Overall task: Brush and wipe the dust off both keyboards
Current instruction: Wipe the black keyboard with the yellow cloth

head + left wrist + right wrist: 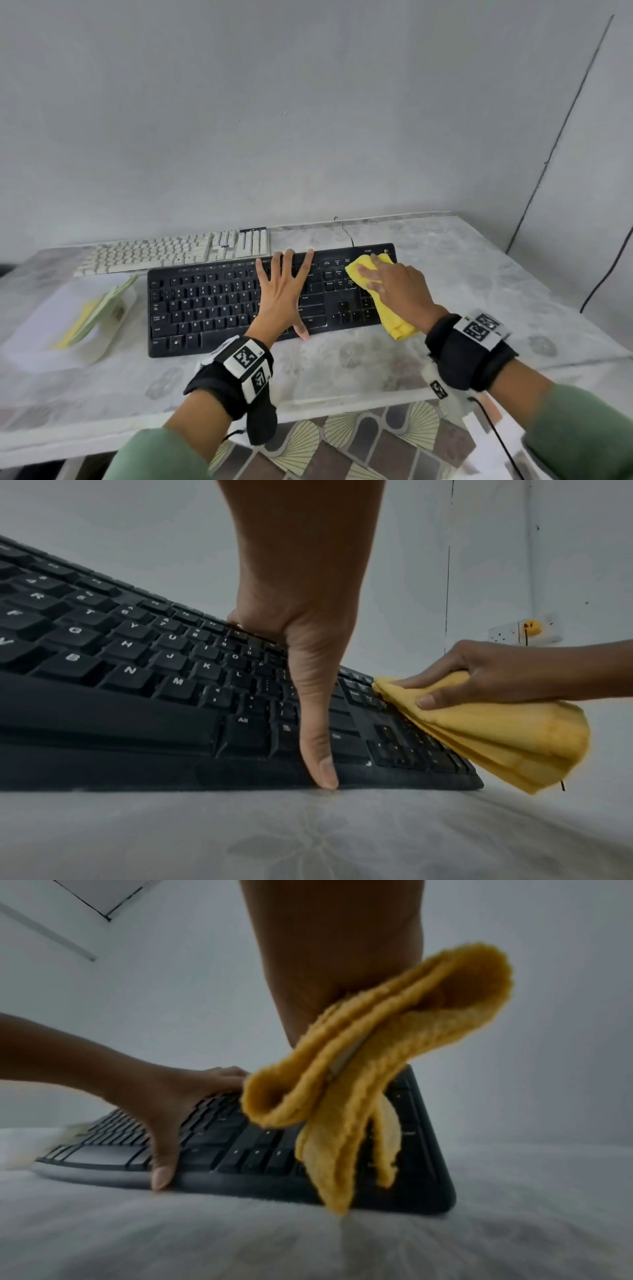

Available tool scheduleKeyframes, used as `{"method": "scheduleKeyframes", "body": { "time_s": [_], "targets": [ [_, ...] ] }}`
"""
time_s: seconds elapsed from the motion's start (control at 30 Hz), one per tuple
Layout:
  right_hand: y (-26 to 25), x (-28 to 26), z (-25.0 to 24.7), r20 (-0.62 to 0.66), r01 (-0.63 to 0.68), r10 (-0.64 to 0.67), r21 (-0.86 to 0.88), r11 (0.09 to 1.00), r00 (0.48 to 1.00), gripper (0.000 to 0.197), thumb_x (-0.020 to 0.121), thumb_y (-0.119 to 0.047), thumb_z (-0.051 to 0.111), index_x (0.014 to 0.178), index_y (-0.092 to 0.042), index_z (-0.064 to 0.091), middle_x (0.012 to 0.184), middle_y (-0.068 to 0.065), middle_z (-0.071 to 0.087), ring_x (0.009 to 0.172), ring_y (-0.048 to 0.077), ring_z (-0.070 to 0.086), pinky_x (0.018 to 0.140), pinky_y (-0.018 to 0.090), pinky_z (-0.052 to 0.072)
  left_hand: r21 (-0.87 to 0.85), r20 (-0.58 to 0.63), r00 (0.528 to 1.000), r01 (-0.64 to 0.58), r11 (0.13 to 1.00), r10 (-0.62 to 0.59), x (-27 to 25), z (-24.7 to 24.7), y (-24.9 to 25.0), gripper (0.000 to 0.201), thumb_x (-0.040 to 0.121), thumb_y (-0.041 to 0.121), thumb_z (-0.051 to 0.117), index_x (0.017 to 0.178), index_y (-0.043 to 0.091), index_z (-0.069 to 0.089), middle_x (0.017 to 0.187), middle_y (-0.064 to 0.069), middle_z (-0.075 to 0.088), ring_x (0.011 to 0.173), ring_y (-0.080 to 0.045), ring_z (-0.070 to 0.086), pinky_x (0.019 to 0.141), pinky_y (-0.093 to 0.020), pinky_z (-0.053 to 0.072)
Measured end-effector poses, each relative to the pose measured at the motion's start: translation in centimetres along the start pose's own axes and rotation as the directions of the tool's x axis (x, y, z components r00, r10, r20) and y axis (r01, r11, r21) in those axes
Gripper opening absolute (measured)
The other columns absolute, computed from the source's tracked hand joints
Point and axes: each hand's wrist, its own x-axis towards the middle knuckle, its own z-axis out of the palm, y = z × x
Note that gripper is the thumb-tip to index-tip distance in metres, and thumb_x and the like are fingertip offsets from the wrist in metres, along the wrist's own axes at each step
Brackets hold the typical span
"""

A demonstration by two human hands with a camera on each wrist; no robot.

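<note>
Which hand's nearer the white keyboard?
Left. The left hand lies flat on the black keyboard, just below the white keyboard; the right hand is farther right.

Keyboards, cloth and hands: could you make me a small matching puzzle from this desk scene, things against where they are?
1. black keyboard
2. white keyboard
3. yellow cloth
4. left hand

A. against the wall
B. under the right hand
C. flat on the black keys
D. nearest the person

Pairs: 1-D, 2-A, 3-B, 4-C
</note>
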Motion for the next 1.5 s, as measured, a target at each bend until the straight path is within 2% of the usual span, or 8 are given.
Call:
{"method": "scheduleKeyframes", "body": {
  "time_s": [0.3,0.5,0.73,0.93,1.07,1.23,1.33,1.5],
  "targets": [
    [0.1,-4.9,3.1,0.304,0.148,-0.085,-0.192,0.970,0.949,0.041,0.101,-0.024,0.031,0.140,-0.038,0.032,0.155,-0.001,0.019,0.104,0.026,0.059,0.069,0.029,0.039,-0.009,0.002,1.000,-0.015,1.000,0.015,0.2,0.1,-0.2,0.149,0.049,0.061,0.085,0.149,0.025,-0.020,0.154,-0.016,-0.001,0.143,-0.036,-0.001,0.111,-0.066,-0.001],
    [-0.1,-2.0,0.4,0.047,0.002,-0.003,0.014,1.000,0.999,0.037,0.097,-0.028,0.045,0.132,-0.036,0.048,0.142,-0.006,0.044,0.114,0.023,0.056,0.086,0.031,0.046,-0.001,0.009,1.000,-0.014,1.000,0.014,0.2,0.0,-0.1,0.150,0.049,0.061,0.084,0.148,0.024,-0.022,0.154,-0.016,-0.002,0.143,-0.036,-0.001,0.111,-0.065,-0.001],
    [-0.6,-3.7,3.7,0.281,0.105,-0.047,-0.195,0.975,0.959,0.042,0.101,-0.021,0.030,0.141,-0.034,0.031,0.154,0.005,0.020,0.100,0.028,0.060,0.064,0.028,0.034,-0.011,0.026,0.999,-0.020,1.000,0.020,0.6,0.1,-0.3,0.151,0.048,0.061,0.085,0.149,0.025,-0.021,0.154,-0.016,-0.001,0.143,-0.036,-0.001,0.110,-0.065,-0.002],
    [0.5,-4.2,2.4,0.264,0.094,-0.074,-0.062,0.994,0.962,0.034,0.095,-0.033,0.048,0.128,-0.041,0.051,0.125,-0.001,0.060,0.107,0.023,0.058,0.079,0.028,0.042,-0.005,0.014,1.000,-0.017,1.000,0.017,0.5,0.2,-0.3,0.150,0.048,0.061,0.085,0.149,0.024,-0.021,0.153,-0.015,-0.001,0.143,-0.036,0.000,0.111,-0.065,-0.002],
    [-0.1,-3.7,1.7,0.135,0.072,-0.066,-0.044,0.996,0.989,0.033,0.098,-0.032,0.042,0.129,-0.040,0.049,0.143,-0.007,0.043,0.112,0.020,0.057,0.076,0.027,0.042,-0.004,0.021,1.000,-0.019,1.000,0.019,0.5,0.2,-0.3,0.150,0.047,0.062,0.084,0.149,0.024,-0.020,0.153,-0.015,-0.001,0.143,-0.036,0.000,0.111,-0.066,-0.001],
    [0.0,-4.8,3.4,0.280,0.141,-0.094,-0.155,0.978,0.955,0.035,0.099,-0.026,0.037,0.131,-0.037,0.046,0.146,0.001,0.039,0.107,0.023,0.057,0.058,0.026,0.033,-0.004,0.022,1.000,-0.019,1.000,0.019,0.7,0.3,-0.3,0.151,0.047,0.062,0.084,0.149,0.024,-0.021,0.153,-0.016,-0.001,0.143,-0.036,0.001,0.110,-0.065,-0.002],
    [0.2,-4.8,2.4,0.218,0.045,-0.032,-0.058,0.997,0.975,0.033,0.097,-0.031,0.044,0.127,-0.040,0.053,0.126,0.000,0.059,0.105,0.023,0.058,0.074,0.029,0.042,-0.002,0.025,1.000,-0.014,1.000,0.014,0.6,0.3,-0.3,0.151,0.048,0.062,0.084,0.149,0.024,-0.021,0.153,-0.016,-0.002,0.143,-0.036,-0.001,0.110,-0.065,-0.003],
    [0.0,-3.3,1.4,0.056,-0.006,0.005,0.028,1.000,0.998,0.037,0.099,-0.031,0.040,0.134,-0.043,0.043,0.149,-0.008,0.034,0.117,0.022,0.054,0.084,0.028,0.043,-0.024,0.024,1.000,-0.018,1.000,0.018,0.8,0.4,-0.4,0.151,0.047,0.061,0.085,0.148,0.025,-0.022,0.153,-0.015,-0.003,0.143,-0.036,-0.002,0.112,-0.065,-0.002]
  ]
}}
